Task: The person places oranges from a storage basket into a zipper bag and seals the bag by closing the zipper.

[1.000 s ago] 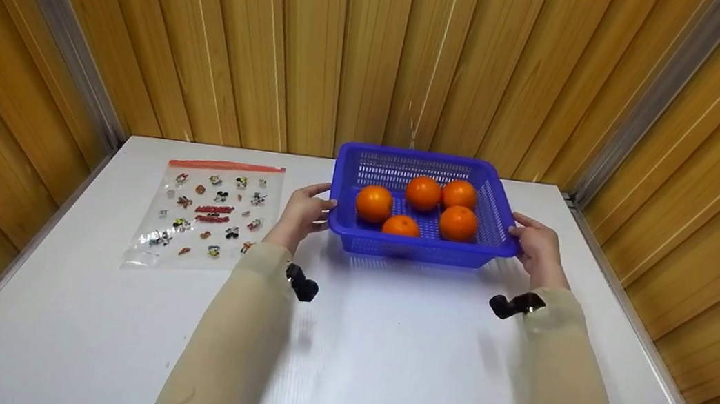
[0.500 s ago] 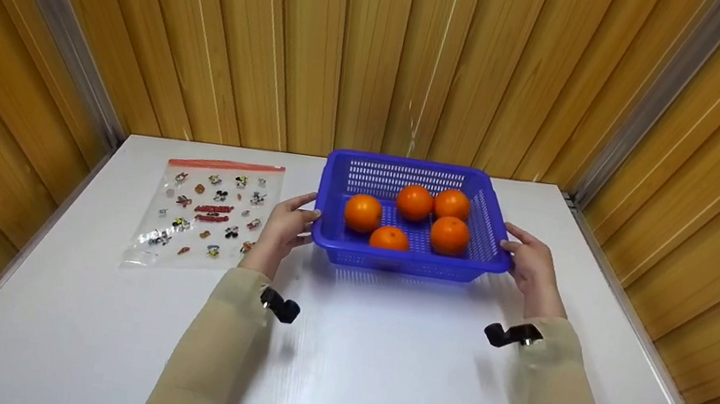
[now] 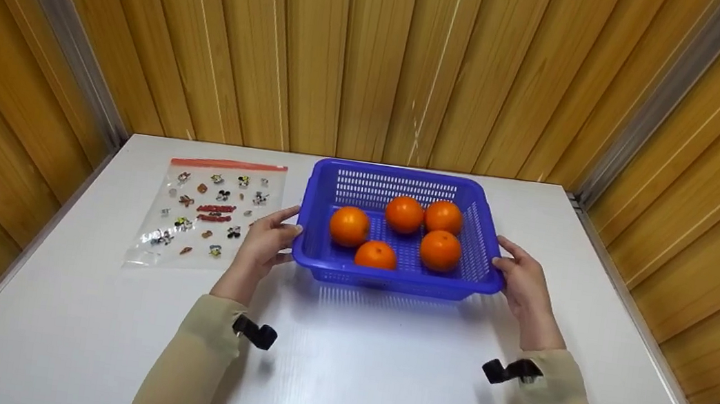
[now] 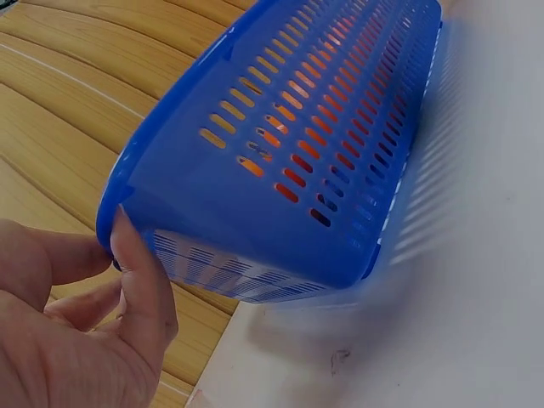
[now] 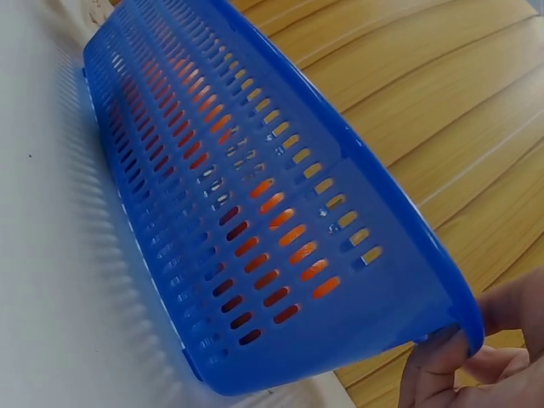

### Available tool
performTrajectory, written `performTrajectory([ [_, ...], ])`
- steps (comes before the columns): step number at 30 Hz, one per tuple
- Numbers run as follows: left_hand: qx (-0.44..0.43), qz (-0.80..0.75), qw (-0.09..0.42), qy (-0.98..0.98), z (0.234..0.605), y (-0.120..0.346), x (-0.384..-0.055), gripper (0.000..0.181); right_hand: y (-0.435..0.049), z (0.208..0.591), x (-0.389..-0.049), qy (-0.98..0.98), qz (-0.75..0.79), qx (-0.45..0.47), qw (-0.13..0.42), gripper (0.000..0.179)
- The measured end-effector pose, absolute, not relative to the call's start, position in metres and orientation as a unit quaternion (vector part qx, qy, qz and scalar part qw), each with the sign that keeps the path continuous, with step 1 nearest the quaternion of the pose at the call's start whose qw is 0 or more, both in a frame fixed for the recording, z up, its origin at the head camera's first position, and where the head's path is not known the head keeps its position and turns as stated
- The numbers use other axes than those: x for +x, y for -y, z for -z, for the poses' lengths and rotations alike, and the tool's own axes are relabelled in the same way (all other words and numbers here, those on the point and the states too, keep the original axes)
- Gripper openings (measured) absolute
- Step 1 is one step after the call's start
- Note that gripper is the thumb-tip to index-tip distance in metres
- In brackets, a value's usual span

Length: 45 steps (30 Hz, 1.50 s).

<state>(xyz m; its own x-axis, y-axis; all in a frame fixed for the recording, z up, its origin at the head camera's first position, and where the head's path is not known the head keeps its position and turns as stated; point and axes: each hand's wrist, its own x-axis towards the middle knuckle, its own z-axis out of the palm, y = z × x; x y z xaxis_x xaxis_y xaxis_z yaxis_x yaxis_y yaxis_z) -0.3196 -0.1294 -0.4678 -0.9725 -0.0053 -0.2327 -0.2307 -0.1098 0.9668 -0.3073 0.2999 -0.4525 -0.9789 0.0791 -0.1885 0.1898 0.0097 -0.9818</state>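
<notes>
A blue plastic basket point(image 3: 392, 276) with slotted walls sits between both hands in the head view. Several oranges point(image 3: 405, 215) lie inside it, spread over the bottom. My left hand point(image 3: 266, 245) grips the basket's left rim, thumb on one side and fingers on the other. On the opposite side my right hand point(image 3: 525, 286) pinches the right rim the same way. In the left wrist view, thumb and fingers close on the rim near a corner of the basket point(image 4: 229, 195). The right wrist view has orange colour showing through the slots of the basket point(image 5: 255, 255).
A clear zip bag point(image 3: 212, 217) with a red top strip and cartoon prints lies flat on the white table point(image 3: 371, 384), left of the basket. Wood-patterned walls point(image 3: 379, 58) enclose the table at the back and both sides. Each wrist carries a small black camera point(image 3: 256, 332).
Both hands have brought the basket toward the person and a little to the left, with the oranges inside. The zip bag has stayed where it was.
</notes>
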Motion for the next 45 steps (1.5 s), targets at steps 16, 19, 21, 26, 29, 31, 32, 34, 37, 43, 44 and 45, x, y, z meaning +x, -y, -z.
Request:
performTrajectory([
  [16, -0.072, -0.759, 0.083, -0.642, 0.475, 0.158, -0.281, 0.057, -0.283, 0.462, -0.267, -0.718, 0.693, 0.059, 0.039, 0.059],
  [19, -0.065, -0.759, 0.087, -0.642, 0.475, 0.162, -0.273, 0.057, -0.28, 0.463, -0.26, -0.719, 0.691, 0.053, 0.042, 0.06],
  [21, -0.062, -0.757, 0.089, -0.644, 0.475, 0.165, -0.267, 0.057, -0.278, 0.465, -0.256, -0.72, 0.691, 0.049, 0.044, 0.059],
  [26, -0.065, -0.746, 0.086, -0.657, 0.474, 0.172, -0.256, 0.059, -0.273, 0.467, -0.247, -0.714, 0.697, 0.044, 0.048, 0.059],
  [29, -0.065, -0.738, 0.089, -0.665, 0.472, 0.174, -0.253, 0.058, -0.271, 0.469, -0.244, -0.706, 0.705, 0.046, 0.046, 0.059],
  [31, -0.064, -0.735, 0.091, -0.669, 0.471, 0.176, -0.252, 0.057, -0.27, 0.469, -0.242, -0.7, 0.711, 0.046, 0.045, 0.06],
  [32, -0.063, -0.734, 0.091, -0.67, 0.47, 0.176, -0.251, 0.057, -0.269, 0.469, -0.241, -0.697, 0.714, 0.045, 0.044, 0.06],
  [34, -0.062, -0.734, 0.092, -0.67, 0.47, 0.177, -0.248, 0.057, -0.269, 0.47, -0.24, -0.693, 0.718, 0.045, 0.044, 0.059],
  [37, -0.062, -0.732, 0.092, -0.672, 0.47, 0.178, -0.245, 0.057, -0.267, 0.472, -0.238, -0.691, 0.72, 0.046, 0.043, 0.059],
  [43, -0.064, -0.728, 0.091, -0.677, 0.47, 0.179, -0.242, 0.057, -0.266, 0.474, -0.238, -0.689, 0.723, 0.048, 0.033, 0.058],
  [44, -0.067, -0.728, 0.09, -0.677, 0.47, 0.179, -0.241, 0.057, -0.266, 0.473, -0.238, -0.689, 0.723, 0.048, 0.032, 0.058],
  [45, -0.069, -0.727, 0.089, -0.677, 0.47, 0.179, -0.241, 0.056, -0.266, 0.473, -0.238, -0.69, 0.722, 0.047, 0.031, 0.058],
])
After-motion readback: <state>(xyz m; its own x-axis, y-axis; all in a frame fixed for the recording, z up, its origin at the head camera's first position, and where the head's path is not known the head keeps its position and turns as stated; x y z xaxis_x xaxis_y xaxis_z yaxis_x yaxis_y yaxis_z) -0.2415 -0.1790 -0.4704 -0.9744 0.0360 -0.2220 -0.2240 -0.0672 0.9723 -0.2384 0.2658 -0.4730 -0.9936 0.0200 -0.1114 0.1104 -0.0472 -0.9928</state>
